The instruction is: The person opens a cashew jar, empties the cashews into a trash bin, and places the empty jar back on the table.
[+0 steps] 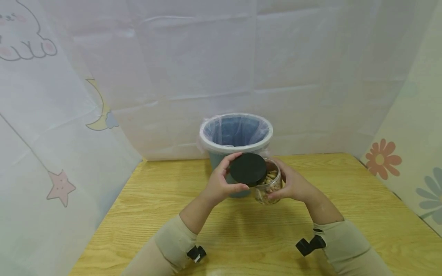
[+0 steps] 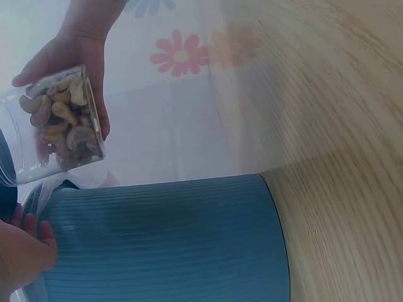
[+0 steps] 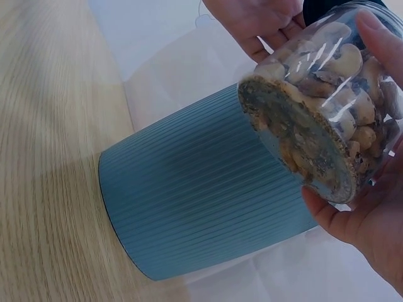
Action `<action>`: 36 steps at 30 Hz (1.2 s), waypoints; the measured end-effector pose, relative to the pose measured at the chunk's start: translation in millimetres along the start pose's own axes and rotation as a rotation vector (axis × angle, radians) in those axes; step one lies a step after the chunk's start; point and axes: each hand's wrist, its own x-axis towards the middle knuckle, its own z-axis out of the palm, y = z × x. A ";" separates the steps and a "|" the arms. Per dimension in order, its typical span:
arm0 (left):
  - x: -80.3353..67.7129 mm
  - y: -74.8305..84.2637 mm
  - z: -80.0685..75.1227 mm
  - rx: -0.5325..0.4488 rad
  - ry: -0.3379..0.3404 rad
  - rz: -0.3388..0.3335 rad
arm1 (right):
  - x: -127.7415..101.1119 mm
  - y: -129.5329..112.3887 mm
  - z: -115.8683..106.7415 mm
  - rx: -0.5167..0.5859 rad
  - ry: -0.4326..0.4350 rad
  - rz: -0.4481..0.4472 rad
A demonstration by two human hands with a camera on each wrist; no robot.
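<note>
One wooden table point(image 1: 362, 214), white curtains point(image 1: 207, 57) around.

Curtained recording booth w/ wood table point(image 1: 362, 199)

No readable text, label or number shows.

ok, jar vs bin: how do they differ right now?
The jar is clear plastic, small, filled with nuts; the bin is opaque blue, ribbed, much bigger, lined with a thin bag. The jar is held off the table in the right hand, tilted; the bin stands upright on the table. Both are round and open-topped: the left hand holds the black lid.
</note>
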 end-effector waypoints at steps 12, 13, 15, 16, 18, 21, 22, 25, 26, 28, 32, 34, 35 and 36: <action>-3.6 -4.3 -10.2 0.018 -0.054 0.063 | -2.5 3.8 -1.0 0.046 -0.003 0.000; -3.9 -5.0 -11.4 0.015 -0.064 0.065 | -2.5 3.8 -1.1 0.049 -0.002 0.000; -4.6 -4.7 -13.7 0.008 -0.088 0.065 | -3.1 3.8 -1.2 0.050 0.003 0.002; -4.8 -4.1 -14.7 0.006 -0.099 0.068 | -3.2 3.6 -1.3 0.050 0.007 0.002; -5.5 -1.2 -16.4 0.002 -0.119 0.071 | -3.5 3.5 -1.6 0.050 0.012 0.004; -7.2 10.3 -18.3 -0.011 -0.143 0.076 | -3.5 4.0 -1.8 0.045 0.008 -0.002; -7.8 14.5 -18.7 -0.015 -0.148 0.076 | -3.3 3.9 -1.9 0.044 0.006 -0.005; -9.3 24.3 -19.9 -0.030 -0.155 0.075 | -3.2 4.6 -1.9 0.051 -0.006 -0.018; -9.5 24.6 -20.3 -0.034 -0.155 0.073 | -3.2 4.7 -2.0 0.055 -0.009 -0.019; -10.0 24.6 -21.0 -0.039 -0.150 0.075 | -3.3 4.9 -2.1 0.062 -0.014 -0.023; -10.1 15.4 -23.8 -0.052 -0.134 0.081 | -3.9 4.9 -2.7 0.072 -0.019 -0.021; -10.0 7.4 -25.7 -0.059 -0.129 0.076 | -4.3 4.8 -3.0 0.076 -0.018 -0.019; -9.9 3.7 -26.7 -0.063 -0.127 0.075 | -4.5 4.6 -3.1 0.080 -0.017 -0.018; -10.1 0.1 -27.7 -0.066 -0.125 0.073 | -4.8 4.6 -3.2 0.083 -0.016 -0.016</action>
